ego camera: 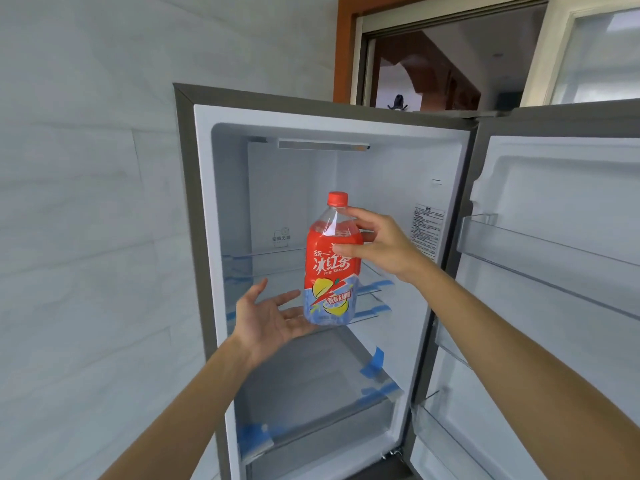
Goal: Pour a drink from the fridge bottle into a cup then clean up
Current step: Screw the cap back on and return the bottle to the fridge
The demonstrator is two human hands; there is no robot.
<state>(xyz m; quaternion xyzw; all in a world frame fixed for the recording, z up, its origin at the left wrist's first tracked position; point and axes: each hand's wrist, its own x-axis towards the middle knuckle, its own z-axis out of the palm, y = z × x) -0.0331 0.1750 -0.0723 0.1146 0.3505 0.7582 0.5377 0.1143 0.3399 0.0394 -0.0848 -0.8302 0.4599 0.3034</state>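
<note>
1. Head view, the bottle (332, 261): it is upright in the air in front of the open fridge (187, 202), level with the shelves (270, 258) and clear of them. Its red cap (337, 199) is on.
2. Head view, the hands: the right hand (381, 244) grips the bottle's shoulder, thumb across the label and fingers (360, 212) curled round behind the neck. The left hand (266, 317) lies flat and palm up, fingers straight, its tips at the bottle's base; I cannot tell whether they touch it.
3. The step in hand looks like bringing the bottle out. To do it well, let the left palm take the weight from below, since a grip high on the tapered shoulder can slip. Keep the bottle upright and draw it straight back.
4. Head view, surroundings: the door (554, 271) stands open on the right, its bins (519, 244) close beside the right forearm, so the elbow needs room. Blue tape (374, 362) marks the shelf and drawer edges. A tiled wall is on the left, and a doorway shows above the fridge.
5. No cup or surface is in view, so pouring must wait. The fridge will need closing once the bottle is clear.
</note>
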